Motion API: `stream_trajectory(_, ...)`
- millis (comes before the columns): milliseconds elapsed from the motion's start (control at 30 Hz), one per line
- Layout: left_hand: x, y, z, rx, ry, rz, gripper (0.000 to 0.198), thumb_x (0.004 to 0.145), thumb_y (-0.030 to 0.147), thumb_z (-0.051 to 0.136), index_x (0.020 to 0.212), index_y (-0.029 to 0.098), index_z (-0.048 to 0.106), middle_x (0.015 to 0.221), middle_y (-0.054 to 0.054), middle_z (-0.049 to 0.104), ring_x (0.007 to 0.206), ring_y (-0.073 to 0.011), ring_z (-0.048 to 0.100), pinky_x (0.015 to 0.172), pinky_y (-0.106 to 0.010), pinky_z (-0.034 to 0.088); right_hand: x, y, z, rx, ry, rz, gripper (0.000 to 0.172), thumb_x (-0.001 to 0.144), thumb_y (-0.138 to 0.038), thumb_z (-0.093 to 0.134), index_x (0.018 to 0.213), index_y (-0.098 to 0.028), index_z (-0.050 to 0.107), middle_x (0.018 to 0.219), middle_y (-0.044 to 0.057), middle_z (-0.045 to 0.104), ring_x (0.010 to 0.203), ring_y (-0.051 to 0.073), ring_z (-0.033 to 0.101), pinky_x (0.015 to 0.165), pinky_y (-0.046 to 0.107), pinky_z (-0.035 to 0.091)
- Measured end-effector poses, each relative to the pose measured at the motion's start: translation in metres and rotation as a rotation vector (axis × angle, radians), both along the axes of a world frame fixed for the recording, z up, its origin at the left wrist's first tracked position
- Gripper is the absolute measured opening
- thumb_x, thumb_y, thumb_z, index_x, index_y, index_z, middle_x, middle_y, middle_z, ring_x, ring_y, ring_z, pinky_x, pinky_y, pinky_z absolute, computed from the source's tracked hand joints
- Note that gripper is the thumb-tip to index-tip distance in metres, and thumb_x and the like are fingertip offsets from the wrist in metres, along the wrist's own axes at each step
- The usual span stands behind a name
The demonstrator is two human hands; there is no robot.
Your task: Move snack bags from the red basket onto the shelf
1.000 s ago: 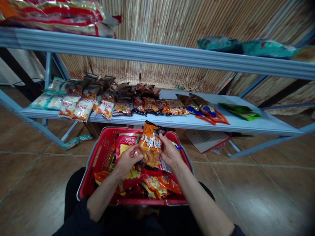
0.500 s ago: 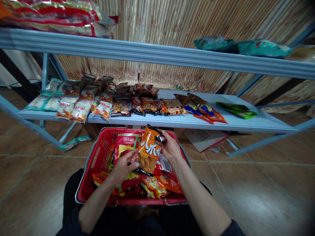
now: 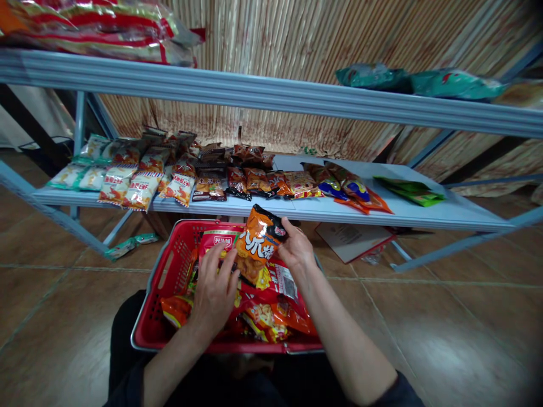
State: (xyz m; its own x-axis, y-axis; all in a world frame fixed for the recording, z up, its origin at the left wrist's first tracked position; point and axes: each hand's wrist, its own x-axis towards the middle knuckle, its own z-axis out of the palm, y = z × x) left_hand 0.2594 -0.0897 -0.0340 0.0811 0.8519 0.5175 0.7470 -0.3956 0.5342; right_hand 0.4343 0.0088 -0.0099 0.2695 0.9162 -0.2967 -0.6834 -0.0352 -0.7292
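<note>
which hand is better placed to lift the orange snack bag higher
Likely the right: the right hand grips the orange snack bag by its right side, while the left hand is spread open, its contact unclear.

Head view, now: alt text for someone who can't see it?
A person's right hand holds an orange-and-black snack bag over a red basket of packaged snacks, the left hand close beside the bag with fingers spread. Behind the basket, a lower shelf carries small bags, with others on the upper shelf.
</note>
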Motion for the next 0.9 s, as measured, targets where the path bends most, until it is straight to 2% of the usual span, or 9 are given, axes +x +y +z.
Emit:
stream_trajectory(67,0.016,-0.003,0.009,0.097,0.097,-0.023,0.043,0.085,0.021,0.048,0.128,0.017,0.045,0.137,-0.015,0.041,0.131,-0.0268,0.031,0.104,-0.048,0.032,-0.007,-0.003,0.014,0.057,-0.013,-0.034,0.019,0.065,-0.026,0.076,0.069,-0.014,0.061,0.066,0.001,0.071,0.061,0.015,0.066,0.063,0.029,0.058)
stream_trajectory(133,0.031,-0.002,0.011,0.126,0.141,0.008,0.053,0.084,0.027,0.051,0.134,0.015,0.037,0.142,-0.017,0.034,0.135,-0.0305,0.022,0.105,-0.052,0.029,-0.016,-0.008,0.028,0.116,-0.019,-0.035,0.022,0.063,-0.028,0.078,0.071,-0.014,0.063,0.069,0.001,0.072,0.063,0.015,0.067,0.066,0.029,0.057)
stream_trajectory(300,0.053,0.012,-0.003,0.117,0.083,0.123,0.074,0.078,0.039,0.059,0.139,0.012,0.027,0.148,-0.024,0.016,0.137,-0.0379,0.007,0.105,-0.061,0.018,-0.04,-0.027,0.05,0.166,-0.069,0.053,0.027,0.06,-0.035,0.079,0.074,-0.016,0.066,0.075,0.002,0.073,0.074,0.017,0.068,0.076,0.032,0.054)
stream_trajectory(367,0.053,0.017,-0.007,0.112,0.016,0.173,0.071,0.079,0.035,0.058,0.139,0.013,0.027,0.148,-0.023,0.016,0.138,-0.0365,0.009,0.105,-0.059,0.018,-0.046,-0.034,0.052,0.185,-0.116,0.093,0.029,0.061,-0.038,0.077,0.079,-0.016,0.068,0.08,0.004,0.073,0.079,0.018,0.067,0.078,0.031,0.053)
stream_trajectory(467,0.048,0.022,-0.009,0.134,-0.087,0.205,0.066,0.081,0.026,0.054,0.14,0.015,0.026,0.146,-0.02,0.026,0.136,-0.0313,0.02,0.107,-0.051,0.023,-0.049,-0.042,0.054,0.212,-0.193,0.141,0.033,0.062,-0.039,0.076,0.085,-0.016,0.07,0.086,0.004,0.073,0.085,0.019,0.066,0.081,0.032,0.051)
stream_trajectory(600,0.038,0.026,-0.001,0.15,-0.214,0.178,0.069,0.078,0.021,0.055,0.14,0.014,0.025,0.141,-0.018,0.036,0.132,-0.0281,0.03,0.107,-0.044,0.026,-0.049,-0.05,0.06,0.231,-0.286,0.239,0.04,0.062,-0.038,0.076,0.097,-0.02,0.069,0.105,0.003,0.069,0.101,0.021,0.06,0.09,0.034,0.047)
stream_trajectory(700,0.029,0.031,0.016,0.081,-0.444,0.171,0.07,0.076,0.023,0.058,0.139,0.017,0.028,0.14,-0.014,0.038,0.13,-0.0267,0.034,0.107,-0.039,0.027,-0.048,-0.054,0.059,0.254,-0.297,0.307,0.048,0.064,-0.04,0.075,0.108,-0.024,0.065,0.121,0.003,0.061,0.116,0.022,0.051,0.095,0.035,0.044)
stream_trajectory(800,0.016,0.037,0.038,-0.062,-0.767,0.139,0.066,0.074,0.027,0.063,0.134,0.019,0.036,0.132,-0.011,0.048,0.122,-0.026,0.045,0.104,-0.038,0.032,-0.045,-0.053,0.045,0.247,-0.299,0.286,0.045,0.069,-0.046,0.069,0.11,-0.026,0.063,0.127,0.003,0.056,0.122,0.021,0.046,0.098,0.035,0.042)
stream_trajectory(900,0.004,0.046,0.05,-0.321,-1.212,-0.012,0.055,0.07,0.027,0.066,0.121,0.019,0.048,0.112,-0.008,0.063,0.1,-0.0239,0.061,0.093,-0.038,0.045,-0.039,-0.05,0.025,0.133,-0.323,0.219,0.039,0.071,-0.044,0.068,0.106,-0.026,0.064,0.122,0.002,0.06,0.116,0.018,0.051,0.094,0.031,0.044)
